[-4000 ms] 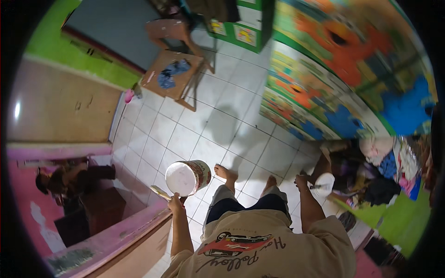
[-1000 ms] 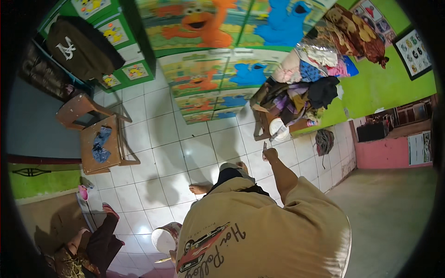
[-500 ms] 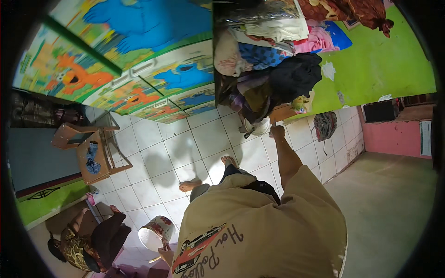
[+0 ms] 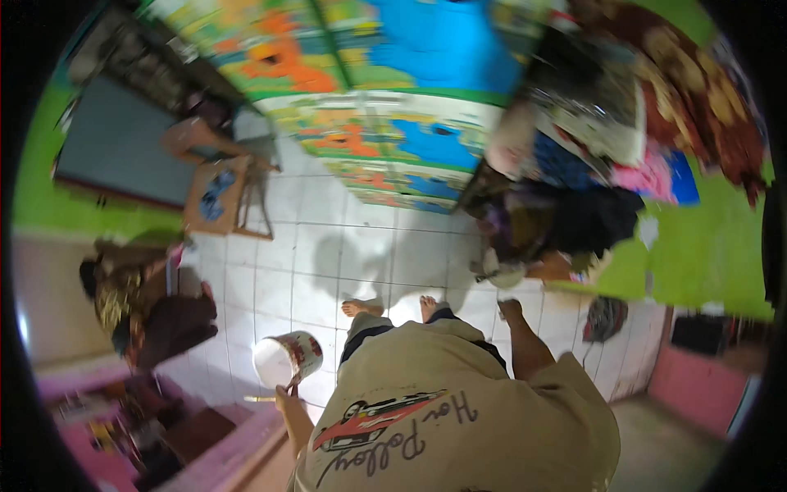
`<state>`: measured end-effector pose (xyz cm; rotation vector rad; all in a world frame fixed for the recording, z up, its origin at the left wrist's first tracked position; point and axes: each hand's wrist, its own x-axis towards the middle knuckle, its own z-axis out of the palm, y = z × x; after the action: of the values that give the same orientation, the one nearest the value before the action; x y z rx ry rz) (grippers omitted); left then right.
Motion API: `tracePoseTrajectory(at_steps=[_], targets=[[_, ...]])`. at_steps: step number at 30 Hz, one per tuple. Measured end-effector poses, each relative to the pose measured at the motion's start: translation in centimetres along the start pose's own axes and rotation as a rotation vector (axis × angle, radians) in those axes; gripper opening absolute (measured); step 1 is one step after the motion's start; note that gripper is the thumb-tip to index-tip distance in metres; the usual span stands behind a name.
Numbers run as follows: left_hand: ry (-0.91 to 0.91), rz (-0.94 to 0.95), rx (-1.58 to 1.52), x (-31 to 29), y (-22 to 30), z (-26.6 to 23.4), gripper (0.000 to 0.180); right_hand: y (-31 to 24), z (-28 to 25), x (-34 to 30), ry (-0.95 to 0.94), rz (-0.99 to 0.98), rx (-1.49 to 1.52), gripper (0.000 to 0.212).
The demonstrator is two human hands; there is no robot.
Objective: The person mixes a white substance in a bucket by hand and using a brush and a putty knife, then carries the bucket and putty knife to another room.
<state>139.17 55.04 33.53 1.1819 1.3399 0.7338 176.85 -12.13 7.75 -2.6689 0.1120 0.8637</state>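
At the lower left my left hand (image 4: 287,399) is closed on a white bucket (image 4: 307,353) with a red-brown patterned side, its pale open mouth tilted to the left. A thin pale stick (image 4: 261,399) juts out beside that hand. My right hand (image 4: 510,309) is stretched ahead on the right, its fingers closed. Something small and whitish shows at its fingertips, too blurred to name. Just beyond it a pale container (image 4: 502,275) stands on the floor below a heap of dark clothes (image 4: 566,221). My bare feet stand on white tiles (image 4: 328,271).
A cartoon-printed cabinet (image 4: 393,139) stands ahead. On the left are a wooden chair (image 4: 217,197) with a blue cloth on it and a seated person (image 4: 156,312). A dark grey bag (image 4: 605,318) lies by the green wall (image 4: 697,246) on the right.
My view has turned, so the cabinet, clothes and green wall sit farther right. My feet are closer together. The left hand still carries the bucket, and the right hand stays closed.
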Motion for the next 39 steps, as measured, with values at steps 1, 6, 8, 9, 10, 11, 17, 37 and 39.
tracePoseTrajectory(at_steps=[1, 6, 8, 9, 10, 11, 17, 37, 39], targets=[[0.026, 0.086, 0.201, -0.7, -0.7, -1.6, 0.034, -1.7, -0.2, -1.4, -0.217, 0.083, 0.204, 0.037], [0.422, -0.284, -0.24, -3.4, -3.4, 3.0, 0.039, -3.7, -4.9, -3.2, -0.391, 0.185, 0.363, 0.028], [0.515, -0.312, -0.312, -3.3, -3.2, 2.5, 0.044, -7.1, -6.5, -2.5, -0.404, 0.235, 0.398, 0.024], [0.578, -0.296, -0.306, -4.0, -3.4, 0.5, 0.044, -10.4, -7.3, -2.7, -0.45, 0.217, 0.333, 0.022], [0.61, -0.294, -0.312, -4.1, -3.9, 0.4, 0.045, -12.3, -8.3, -2.3, -0.446, 0.203, 0.324, 0.022], [0.639, -0.3, -0.339, -4.1, -4.4, -0.1, 0.045, -14.0, -9.3, -1.5, -0.435, 0.182, 0.32, 0.023], [0.778, -0.374, -0.39, -3.3, -6.5, -1.8, 0.053, -25.4, -11.1, 6.1, -0.377, -0.01, 0.068, 0.03], [1.338, -0.333, -0.642, 3.9, -7.1, -3.7, 0.049, -102.7, 0.2, 11.2, -0.231, -0.746, -0.384, 0.108], [1.383, -0.378, -0.658, 4.2, -5.4, -1.6, 0.047, -108.9, 3.6, 14.3, -0.168, -0.855, -0.429, 0.115]])
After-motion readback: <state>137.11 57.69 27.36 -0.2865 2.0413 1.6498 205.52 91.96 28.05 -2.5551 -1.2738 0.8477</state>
